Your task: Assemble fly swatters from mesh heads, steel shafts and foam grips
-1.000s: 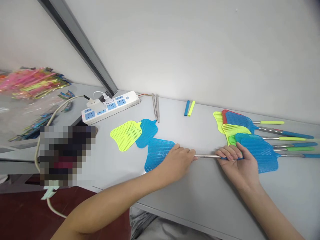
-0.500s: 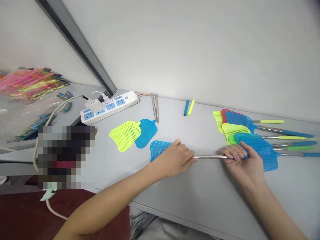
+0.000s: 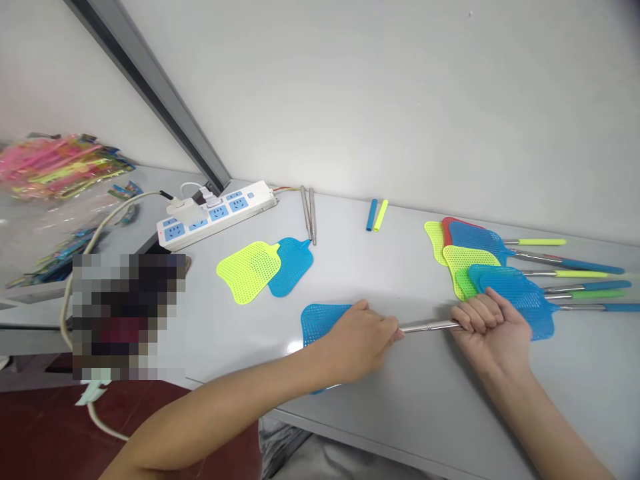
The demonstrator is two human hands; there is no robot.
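Observation:
A blue fly swatter [image 3: 323, 323] with a metal rod is held between both my hands. My left hand [image 3: 367, 340] is closed round the rod close to the mesh head and hides part of it. Further right, my right hand [image 3: 487, 327] wraps its fingers round the handle end, whose grip is mostly covered. Behind the right hand lies a pile of fly swatters [image 3: 520, 293] with blue, yellow, green and red heads, their handles pointing right. A loose yellow swatter head [image 3: 247, 270] overlaps a loose blue swatter head [image 3: 295, 267] left of my hands.
Two metal rods [image 3: 313, 217] lie near the wall, beside a white power strip [image 3: 250, 207] with plugs in it. A blue tube [image 3: 371, 215] and a yellow tube [image 3: 381, 215] lie further right. Plastic-bagged items [image 3: 60, 167] are at the far left, near a pixelated patch.
The held swatter's head has come down towards the table's front edge, and its rod now slants. My left hand has moved slightly down and right; the right hand's fingers have curled more tightly.

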